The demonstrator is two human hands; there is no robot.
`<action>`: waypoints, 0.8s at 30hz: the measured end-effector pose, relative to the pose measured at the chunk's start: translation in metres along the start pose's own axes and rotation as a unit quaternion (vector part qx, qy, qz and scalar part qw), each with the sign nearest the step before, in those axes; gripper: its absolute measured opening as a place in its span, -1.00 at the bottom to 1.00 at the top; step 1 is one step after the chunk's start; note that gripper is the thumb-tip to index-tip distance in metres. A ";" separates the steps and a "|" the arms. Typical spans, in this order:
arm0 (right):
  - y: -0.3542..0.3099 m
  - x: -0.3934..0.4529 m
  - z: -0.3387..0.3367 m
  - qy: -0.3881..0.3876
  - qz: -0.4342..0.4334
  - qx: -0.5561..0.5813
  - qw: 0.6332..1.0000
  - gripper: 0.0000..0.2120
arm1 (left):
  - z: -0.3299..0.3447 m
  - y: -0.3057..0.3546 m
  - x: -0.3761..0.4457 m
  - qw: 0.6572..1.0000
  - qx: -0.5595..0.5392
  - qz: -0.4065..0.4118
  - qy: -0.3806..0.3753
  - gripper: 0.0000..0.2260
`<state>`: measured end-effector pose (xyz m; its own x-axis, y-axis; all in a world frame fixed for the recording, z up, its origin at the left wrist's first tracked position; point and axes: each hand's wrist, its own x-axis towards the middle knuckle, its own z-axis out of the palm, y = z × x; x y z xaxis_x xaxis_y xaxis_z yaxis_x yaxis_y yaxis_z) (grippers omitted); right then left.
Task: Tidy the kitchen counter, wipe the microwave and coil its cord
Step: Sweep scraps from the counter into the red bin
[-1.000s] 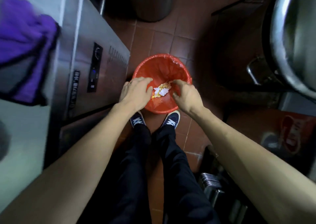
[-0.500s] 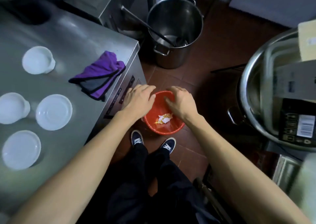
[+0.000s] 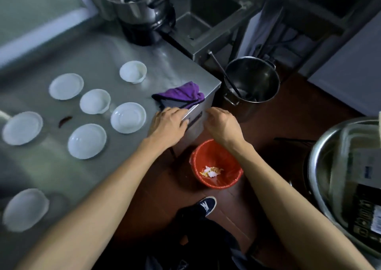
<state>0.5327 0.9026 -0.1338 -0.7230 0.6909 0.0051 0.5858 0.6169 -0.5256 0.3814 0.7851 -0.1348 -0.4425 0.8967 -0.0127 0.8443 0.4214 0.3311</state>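
Tidying step: my left hand (image 3: 168, 123) lies flat on the bench (image 3: 115, 49) edge, my right hand (image 3: 221, 123) hovers loosely curled, both empty; next I should grip the purple cloth (image 3: 181, 95) at twelve o'clock.

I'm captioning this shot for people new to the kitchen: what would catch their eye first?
The purple cloth bunched at the corner of the steel counter stands out most, with the left hand just below it at the counter's edge. Next is the red bin on the floor, holding a few yellow and white scraps. White bowls and lids lie scattered over the counter.
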 end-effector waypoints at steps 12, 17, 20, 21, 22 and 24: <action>-0.177 -0.051 0.038 -0.008 -0.125 0.004 0.992 -0.59 | -0.103 -0.123 -0.155 0.988 -0.008 -0.117 0.104 -0.64; -0.254 -0.091 0.054 0.003 -0.188 0.029 0.982 -0.65 | -0.142 -0.158 -0.243 0.982 0.029 -0.138 0.129 -0.63; -0.300 -0.113 0.064 0.000 -0.227 0.032 0.973 -0.64 | -0.166 -0.176 -0.293 0.976 0.051 -0.149 0.148 -0.61; -0.314 -0.119 0.068 -0.005 -0.239 0.031 0.970 -0.64 | -0.173 -0.183 -0.309 0.974 0.049 -0.155 0.156 -0.60; -0.329 -0.124 0.073 -0.012 -0.248 0.034 0.968 -0.64 | -0.179 -0.189 -0.325 0.972 0.045 -0.165 0.163 -0.59; -0.357 -0.132 0.081 -0.024 -0.265 0.051 0.963 -0.68 | -0.189 -0.202 -0.353 0.964 0.053 -0.197 0.168 -0.57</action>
<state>0.3899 0.5609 -0.0156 -0.9280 0.2689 0.2578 0.0921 0.8362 -0.5407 0.3098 0.3575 -0.0193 -0.7931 0.5770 0.1950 0.6091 0.7474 0.2655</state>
